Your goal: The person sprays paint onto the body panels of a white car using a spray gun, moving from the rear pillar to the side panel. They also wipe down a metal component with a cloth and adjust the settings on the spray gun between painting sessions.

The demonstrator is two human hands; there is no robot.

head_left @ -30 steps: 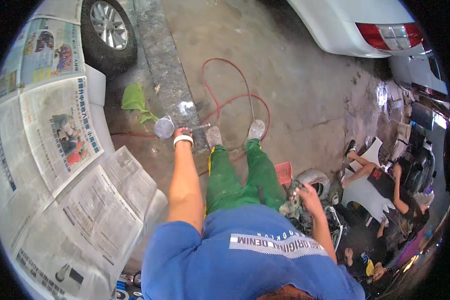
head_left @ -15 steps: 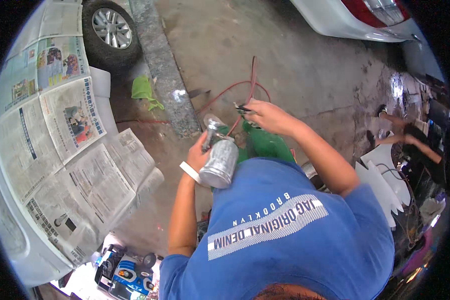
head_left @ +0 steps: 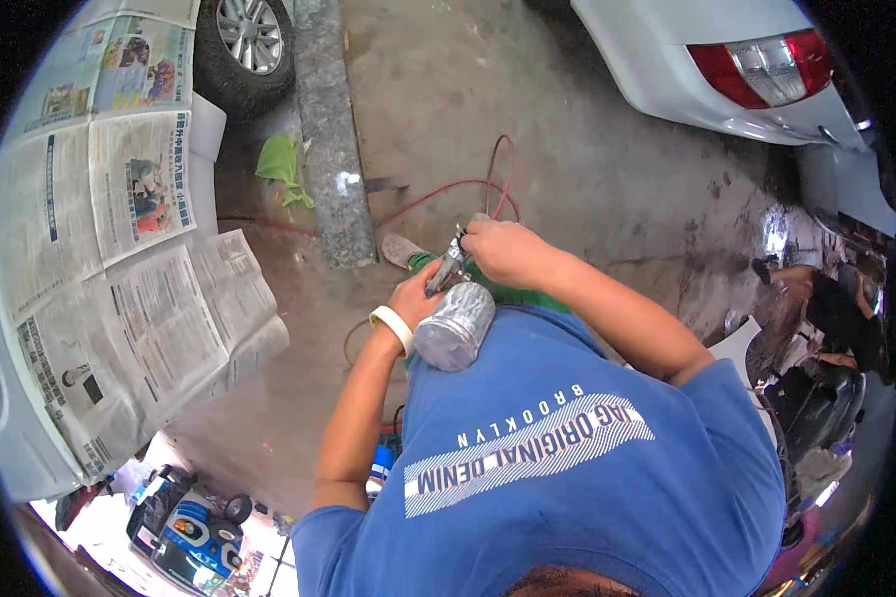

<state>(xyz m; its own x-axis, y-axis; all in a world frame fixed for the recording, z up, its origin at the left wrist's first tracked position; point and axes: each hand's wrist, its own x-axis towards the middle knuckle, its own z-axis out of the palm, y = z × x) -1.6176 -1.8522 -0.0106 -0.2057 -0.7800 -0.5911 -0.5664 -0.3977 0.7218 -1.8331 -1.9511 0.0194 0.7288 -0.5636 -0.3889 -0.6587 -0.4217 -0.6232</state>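
Observation:
My left hand (head_left: pixel 415 301), with a pale band (head_left: pixel 394 328) at the wrist, is wrapped round the metal spray gun (head_left: pixel 452 267). The gun's silver-grey cup (head_left: pixel 456 326) hangs close against my blue shirt. At the far end of the gun, my right hand (head_left: pixel 511 251) has its fingers pinched together, touching or nearly touching the gun. What sits between those fingers is hidden by the hand. A thin red hose (head_left: pixel 500 169) loops on the floor just beyond it.
Newspaper (head_left: pixel 139 189) covers the car panel at left, beside a wheel (head_left: pixel 249 40). A stone strip (head_left: pixel 334 149) and a green cloth (head_left: pixel 281 164) lie near it. A white car's rear (head_left: pixel 687 80) stands at upper right. Another person (head_left: pixel 826 308) is at far right.
My right hand has come down and left, closing the gap to the spray gun, and the small dark piece at its fingertips is no longer distinct. The gun has tilted and the whole view has shifted.

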